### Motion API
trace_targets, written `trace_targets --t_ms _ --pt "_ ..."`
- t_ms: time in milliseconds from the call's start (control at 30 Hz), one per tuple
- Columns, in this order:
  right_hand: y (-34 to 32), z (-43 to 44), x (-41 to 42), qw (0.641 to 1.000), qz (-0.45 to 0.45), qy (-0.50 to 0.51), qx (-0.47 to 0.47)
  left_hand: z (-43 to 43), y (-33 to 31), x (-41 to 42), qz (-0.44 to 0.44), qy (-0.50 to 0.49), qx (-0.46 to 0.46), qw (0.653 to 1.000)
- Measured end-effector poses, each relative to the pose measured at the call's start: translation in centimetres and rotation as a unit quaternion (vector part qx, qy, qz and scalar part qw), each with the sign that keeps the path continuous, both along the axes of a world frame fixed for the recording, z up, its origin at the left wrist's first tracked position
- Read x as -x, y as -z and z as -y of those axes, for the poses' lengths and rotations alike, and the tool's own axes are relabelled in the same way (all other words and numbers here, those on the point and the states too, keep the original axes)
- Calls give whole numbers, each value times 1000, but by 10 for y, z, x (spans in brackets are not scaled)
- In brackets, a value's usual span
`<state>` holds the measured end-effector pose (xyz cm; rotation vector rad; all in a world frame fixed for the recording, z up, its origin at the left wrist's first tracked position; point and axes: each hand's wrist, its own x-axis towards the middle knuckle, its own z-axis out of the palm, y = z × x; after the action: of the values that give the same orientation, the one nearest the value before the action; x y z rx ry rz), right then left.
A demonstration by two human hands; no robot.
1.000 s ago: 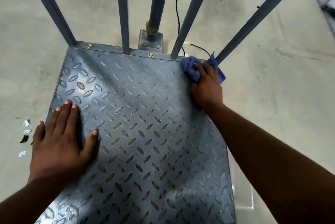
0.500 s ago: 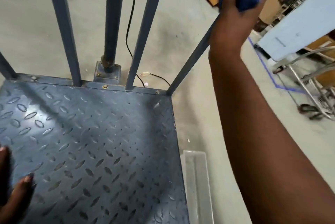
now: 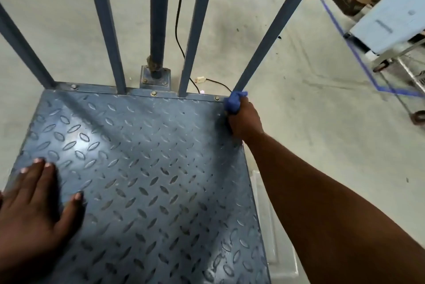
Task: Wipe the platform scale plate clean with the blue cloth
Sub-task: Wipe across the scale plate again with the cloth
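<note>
Floor [image 3: 310,122] concrete, with the platform scale plate [image 3: 142,168] on it — blue diamond-tread steel, upright rails [image 3: 105,30] bolted along its far edge. Left hand [image 3: 34,210] lies flat on the plate's near-left part, fingers [image 3: 39,168] spread wide, holding nothing. Right hand [image 3: 245,120] sits at the far-right corner, fingers curled tight around the blue cloth [image 3: 234,102] — cloth bunched, sticking out past the knuckles, touching the base of the corner rail.
</note>
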<state>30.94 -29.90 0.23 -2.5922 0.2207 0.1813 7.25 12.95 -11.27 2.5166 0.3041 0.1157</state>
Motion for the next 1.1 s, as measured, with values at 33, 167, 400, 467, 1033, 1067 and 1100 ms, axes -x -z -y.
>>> trace_targets --t_ms 33,167,400,467,1033,1067,1100 --pt "12 1 10 998 -50 -25 36 2 -9 -4 -17 21 -31 999" --pt "14 -18 36 981 -129 -107 101 8 -40 -1 -50 28 -85 995" --pt "1 -24 97 961 -230 -155 2 4 -40 -2 -68 43 -120 990" --pt "3 -21 118 953 -241 -182 28 5 -41 -1 -63 67 -116 989" --pt "-1 -45 160 928 -200 -212 232 72 -142 -6 -505 103 -127 848" --pt "-1 -42 160 929 -198 -217 225 73 -144 -5 -509 100 -124 846" --pt "0 -38 159 929 -204 -225 214 72 -145 -5 -510 96 -122 846"
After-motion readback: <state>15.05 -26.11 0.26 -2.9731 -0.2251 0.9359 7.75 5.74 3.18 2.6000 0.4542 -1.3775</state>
